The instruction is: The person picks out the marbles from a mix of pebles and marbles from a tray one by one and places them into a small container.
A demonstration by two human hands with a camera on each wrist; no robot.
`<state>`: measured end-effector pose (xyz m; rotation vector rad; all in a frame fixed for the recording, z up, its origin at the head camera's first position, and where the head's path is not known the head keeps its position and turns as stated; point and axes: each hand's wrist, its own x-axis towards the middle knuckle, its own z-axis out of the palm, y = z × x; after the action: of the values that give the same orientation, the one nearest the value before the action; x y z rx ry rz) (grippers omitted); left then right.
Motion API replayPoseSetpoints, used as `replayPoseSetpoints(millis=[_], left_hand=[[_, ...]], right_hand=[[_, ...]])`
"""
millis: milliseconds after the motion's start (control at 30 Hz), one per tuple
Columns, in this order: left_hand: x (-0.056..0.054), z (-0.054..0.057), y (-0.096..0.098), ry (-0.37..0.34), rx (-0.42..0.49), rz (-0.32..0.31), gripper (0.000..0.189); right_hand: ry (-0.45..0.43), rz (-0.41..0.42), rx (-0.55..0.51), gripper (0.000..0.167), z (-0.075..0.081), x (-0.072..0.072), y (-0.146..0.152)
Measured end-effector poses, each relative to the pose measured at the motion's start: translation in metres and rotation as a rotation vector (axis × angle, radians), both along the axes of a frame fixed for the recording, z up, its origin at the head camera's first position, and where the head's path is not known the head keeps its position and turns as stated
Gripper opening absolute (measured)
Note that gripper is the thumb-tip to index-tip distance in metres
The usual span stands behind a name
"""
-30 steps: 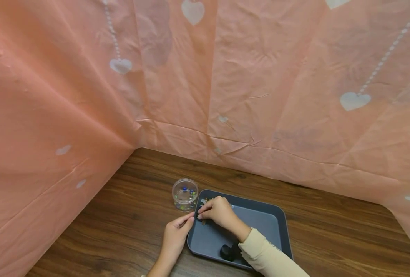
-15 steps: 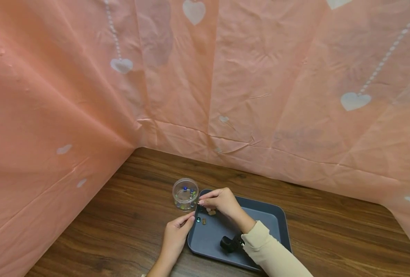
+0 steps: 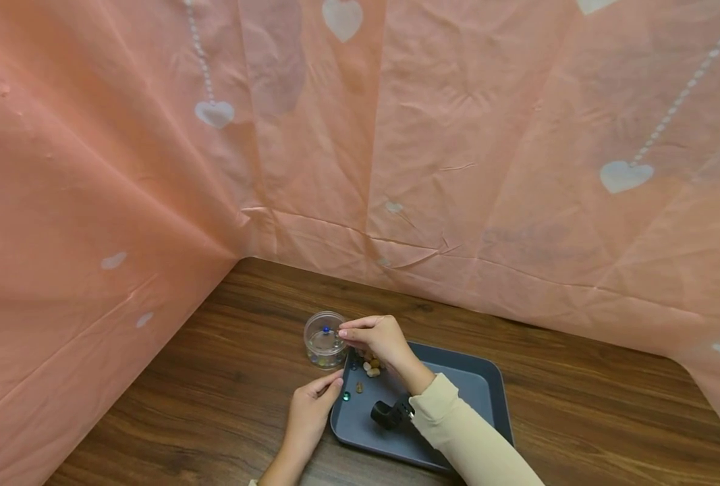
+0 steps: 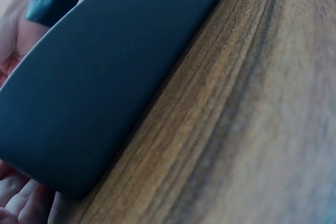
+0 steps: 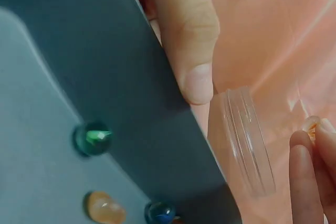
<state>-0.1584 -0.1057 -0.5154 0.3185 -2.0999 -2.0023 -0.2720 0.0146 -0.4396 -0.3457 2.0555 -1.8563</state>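
My left hand [image 3: 310, 412] grips the left rim of a dark grey tray [image 3: 465, 391]; its thumb [image 5: 198, 80] lies on that rim in the right wrist view. My right hand [image 3: 384, 341] has reached over the tray's far left corner to the mouth of a clear round jar [image 3: 312, 352]. Between its thumb and fingertips it pinches a small clear marble [image 5: 312, 124] with an orange streak. Inside the jar sit several marbles, one of them bright blue [image 3: 326, 330]. A green marble [image 3: 346, 396] and a brown pebble [image 3: 359, 387] lie along the tray's left side.
Several tan and white pebbles [image 3: 372, 366] cluster in the tray's far left corner, partly hidden by the right hand. A dark blue marble [image 5: 160, 212] rests near the tray wall. Pink curtain [image 3: 457, 169] encloses the wooden table [image 3: 226, 378] at the back and left.
The right hand has moved up and left from the tray's corner to the jar's mouth, uncovering the pebbles. The green marble has shifted slightly towards the near side. The left hand stays put.
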Motion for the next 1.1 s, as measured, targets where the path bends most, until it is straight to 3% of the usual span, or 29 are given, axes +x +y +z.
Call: replayPoseSetpoints(millis=[133,367,500,700,1100], left_hand=[[-0.001,0.000,0.000,0.008,0.007,0.001,0.025],[-0.001,0.002,0.000,0.010,0.010,-0.004,0.025],[-0.001,0.001,0.000,0.003,0.010,-0.004,0.024],[0.000,0.001,0.000,-0.001,0.020,-0.004,0.025],[0.001,0.001,-0.001,-0.002,0.014,-0.010,0.025]], right_hand=[[0.085,-0.005,0.059,0.019,0.004,-0.003,-0.007],[0.505,0.013,0.394,0.007,0.007,-0.002,-0.016],[0.614,0.046,0.453,0.005,0.008,0.001,-0.020],[0.689,0.076,0.490,0.005,0.010,0.003,-0.024],[0.619,0.096,0.434,0.005,0.011,0.003,-0.017]])
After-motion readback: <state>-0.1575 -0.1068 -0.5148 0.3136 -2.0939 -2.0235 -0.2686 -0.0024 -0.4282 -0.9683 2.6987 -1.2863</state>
